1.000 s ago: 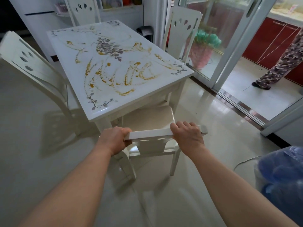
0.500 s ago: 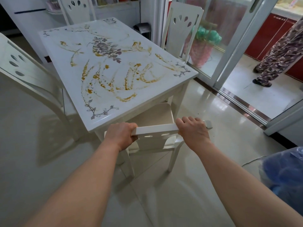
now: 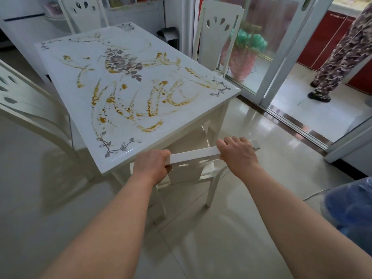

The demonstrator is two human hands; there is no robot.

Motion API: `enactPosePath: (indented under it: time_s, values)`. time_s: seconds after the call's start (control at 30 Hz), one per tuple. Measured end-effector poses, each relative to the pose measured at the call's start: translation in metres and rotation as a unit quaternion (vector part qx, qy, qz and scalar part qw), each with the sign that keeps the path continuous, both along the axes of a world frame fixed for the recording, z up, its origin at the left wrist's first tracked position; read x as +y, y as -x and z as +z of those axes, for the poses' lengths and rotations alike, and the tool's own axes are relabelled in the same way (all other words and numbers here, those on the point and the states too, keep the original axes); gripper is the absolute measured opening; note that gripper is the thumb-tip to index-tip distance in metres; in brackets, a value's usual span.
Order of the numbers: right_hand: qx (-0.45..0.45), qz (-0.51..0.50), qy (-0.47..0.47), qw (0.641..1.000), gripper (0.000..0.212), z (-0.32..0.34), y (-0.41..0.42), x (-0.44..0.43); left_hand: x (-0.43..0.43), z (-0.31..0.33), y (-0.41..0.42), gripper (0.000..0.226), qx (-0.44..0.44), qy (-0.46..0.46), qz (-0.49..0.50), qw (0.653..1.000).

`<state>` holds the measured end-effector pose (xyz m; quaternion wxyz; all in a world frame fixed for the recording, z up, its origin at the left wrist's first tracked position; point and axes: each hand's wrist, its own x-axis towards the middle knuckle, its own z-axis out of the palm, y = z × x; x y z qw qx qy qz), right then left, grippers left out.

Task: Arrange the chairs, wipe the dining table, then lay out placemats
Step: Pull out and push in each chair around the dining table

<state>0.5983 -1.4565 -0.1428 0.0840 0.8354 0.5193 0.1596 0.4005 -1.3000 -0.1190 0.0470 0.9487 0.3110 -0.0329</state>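
Note:
A white dining table [image 3: 181, 57] with a printed flower pattern and yellow-brown smears stands ahead of me. At its near end is a white chair [image 3: 193, 156], its seat mostly under the tabletop. My left hand [image 3: 152, 165] grips the left end of the chair's top rail. My right hand [image 3: 237, 154] grips the right end of the same rail. Three more white chairs stand around the table: one on the left [image 3: 30, 109], one at the far end [image 3: 84, 13] and one on the right [image 3: 218, 37].
A sliding glass door [image 3: 281, 57] is open on the right, with a metal floor track. Another person's legs [image 3: 338, 57] stand beyond it by red cabinets. A blue plastic-covered object [image 3: 350, 210] sits on the floor at my right. White cabinets line the far wall.
With both hands on its top rail, the chair has slid further under the table's near end. The person beyond the door has stepped slightly.

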Motion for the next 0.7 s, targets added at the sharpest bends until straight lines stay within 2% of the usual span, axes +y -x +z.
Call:
enactPosePath:
  time_s: [0.17,0.5,0.63,0.7]
  values:
    - [0.021,0.0,0.028,0.999,0.036,0.003,-0.024,-0.002,-0.01,0.0,-0.019,0.026,0.0,-0.002,0.016,1.0]
    - [0.042,0.068,0.027,0.996,0.043,0.01,-0.075,-0.005,-0.029,0.004,-0.057,0.027,0.006,-0.001,0.071,0.997]
    - [0.079,0.1,0.037,0.991,0.023,0.012,-0.087,-0.005,-0.035,0.007,-0.067,0.023,0.005,0.025,0.1,0.995]
    - [0.101,0.108,0.032,0.989,0.024,0.012,-0.087,-0.005,-0.035,0.008,-0.069,0.023,0.015,0.028,0.114,0.993]
